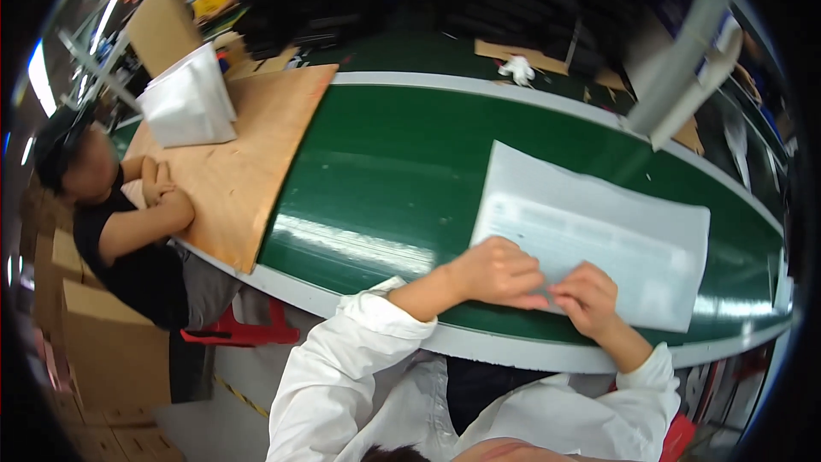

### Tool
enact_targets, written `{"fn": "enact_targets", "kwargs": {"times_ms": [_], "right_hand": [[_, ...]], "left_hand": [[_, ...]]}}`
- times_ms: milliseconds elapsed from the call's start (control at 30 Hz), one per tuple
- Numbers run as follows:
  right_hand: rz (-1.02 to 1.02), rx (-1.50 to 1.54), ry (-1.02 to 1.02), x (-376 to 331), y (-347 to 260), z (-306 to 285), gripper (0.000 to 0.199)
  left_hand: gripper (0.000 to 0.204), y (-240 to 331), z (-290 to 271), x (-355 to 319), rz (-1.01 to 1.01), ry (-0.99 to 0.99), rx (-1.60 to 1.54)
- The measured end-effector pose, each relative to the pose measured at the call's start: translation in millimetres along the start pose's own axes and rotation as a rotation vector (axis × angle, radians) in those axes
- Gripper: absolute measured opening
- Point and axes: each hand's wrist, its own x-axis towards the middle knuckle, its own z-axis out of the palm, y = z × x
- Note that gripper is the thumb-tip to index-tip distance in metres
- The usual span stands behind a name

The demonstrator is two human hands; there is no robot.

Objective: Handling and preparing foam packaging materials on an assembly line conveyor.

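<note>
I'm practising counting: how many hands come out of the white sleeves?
2: the left hand and, beside it, the right hand, both at the near edge of the white sheet. Neither is hidden.

Bag (599,248) under the grip looks smooth plastic to me, soft sheen; green tabletop (368,162) around it, glossy; board (248,145) well left, wood.

Head-worn fisheye, wide view from above near side, facing down and forward across green counter (376,162); wearer's fingers (523,281) close, right of centre; seated co-worker (128,235) farther off, left; far counter edge bowed.
</note>
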Motion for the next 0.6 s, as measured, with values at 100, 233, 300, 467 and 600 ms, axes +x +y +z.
{"fn": "enact_targets", "kwargs": {"times_ms": [100, 233, 300, 467, 600], "right_hand": [[0.062, 0.001, 0.014, -2, -2, -6, 0.017], [0.123, 0.009, 0.014, 4, -7, -10, 0.021], [0.090, 0.007, 0.000, 11, -4, -16, 0.022], [0.164, -0.459, 0.236, 16, 25, -63, 0.025], [0.349, -0.713, 0.754, -22, 71, -189, 0.036]], "left_hand": [[0.019, -2, 8, 4, -0.040, -0.034, 0.028], [0.015, -6, 11, 1, -0.117, -0.068, 0.117], [0.014, -9, 7, -2, -0.215, -0.060, 0.120], [0.011, -24, -11, -9, -0.383, -0.025, 0.306], [0.008, -40, -22, -7, -0.476, 0.115, 0.448]]}}
